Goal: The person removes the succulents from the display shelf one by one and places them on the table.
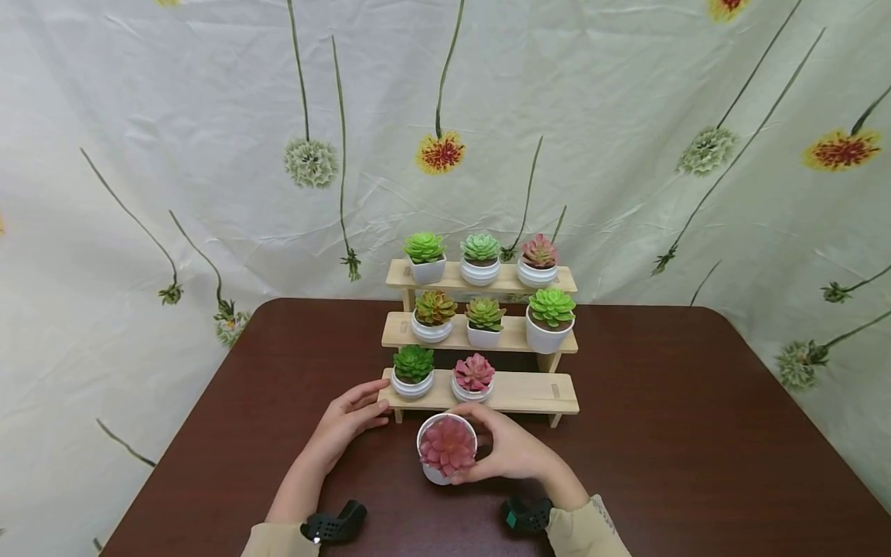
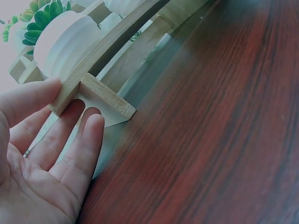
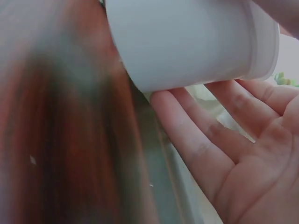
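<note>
At the lower centre of the frame: one pink succulent in a white pot, gripped by hand

Item 1. Pink succulent (image 1: 448, 442) in a round white pot (image 1: 437, 475), in front of the stand's lowest shelf. Whether the base meets the table cannot be told.

Item 2. Right hand (image 1: 511, 450), right of the pot. Grip opened to the pot's width: thumb on the near side, fingers on the far side, pinching the pot between them. In the right wrist view, fingertips lie against the pot's smooth wall.

Item 3. Left hand (image 1: 341, 425), left of centre in the lower frame. Thumb and fingers hold the left end of the lowest shelf; the left wrist view shows the thumb at the board's end and fingertips beneath it.

Item 4. Wooden stand (image 1: 532, 392), three tiers, centre of the frame. Top: bright green plant (image 1: 424, 247), pale green plant (image 1: 480, 247), dusty-red plant (image 1: 539, 251). Middle: orange-green plant (image 1: 435, 307), small green plant (image 1: 485, 313), lime-green plant (image 1: 551, 306) in a larger pot. Lowest: dark green plant (image 1: 414, 363) at left, rose-pink plant (image 1: 474, 372) near the middle. All in white pots.

Item 5. Dark red-brown table (image 1: 668, 433), lower frame; flower-printed cloth (image 1: 592, 100) across the upper frame.
</note>
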### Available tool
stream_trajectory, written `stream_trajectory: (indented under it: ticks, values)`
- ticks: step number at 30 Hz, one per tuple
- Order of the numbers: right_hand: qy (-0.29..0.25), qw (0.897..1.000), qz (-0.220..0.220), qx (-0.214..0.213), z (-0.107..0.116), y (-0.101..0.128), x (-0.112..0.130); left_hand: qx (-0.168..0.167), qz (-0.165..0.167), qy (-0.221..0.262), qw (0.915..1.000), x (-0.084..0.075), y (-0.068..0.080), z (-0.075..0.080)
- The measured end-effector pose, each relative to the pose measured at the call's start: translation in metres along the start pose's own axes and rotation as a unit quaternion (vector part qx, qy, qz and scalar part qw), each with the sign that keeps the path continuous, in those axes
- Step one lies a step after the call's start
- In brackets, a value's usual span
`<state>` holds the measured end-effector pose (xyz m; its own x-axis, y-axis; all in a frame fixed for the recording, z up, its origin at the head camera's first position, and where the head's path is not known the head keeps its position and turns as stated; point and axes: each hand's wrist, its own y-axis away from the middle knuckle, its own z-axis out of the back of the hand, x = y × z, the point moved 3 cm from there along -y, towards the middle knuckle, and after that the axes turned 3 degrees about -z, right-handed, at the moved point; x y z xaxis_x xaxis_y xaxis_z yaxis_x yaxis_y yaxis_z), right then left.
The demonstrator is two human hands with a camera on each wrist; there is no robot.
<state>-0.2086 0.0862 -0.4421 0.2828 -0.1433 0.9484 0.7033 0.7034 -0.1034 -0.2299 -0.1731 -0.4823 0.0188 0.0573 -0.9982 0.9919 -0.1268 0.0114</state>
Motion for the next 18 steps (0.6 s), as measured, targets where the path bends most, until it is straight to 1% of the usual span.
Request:
stream_trajectory:
  ticks: [6, 18]
  values:
    - [0.013, 1.0, -0.004, -0.001, -0.007, -0.003, -0.005, 0.001, -0.002, 0.001, 1.0, -0.001, 0.0, 0.0]
    - [0.03, 0.999, -0.025, -0.017, -0.012, -0.005, -0.007, -0.001, 0.003, -0.001, 1.0, -0.001, -0.001, 0.0]
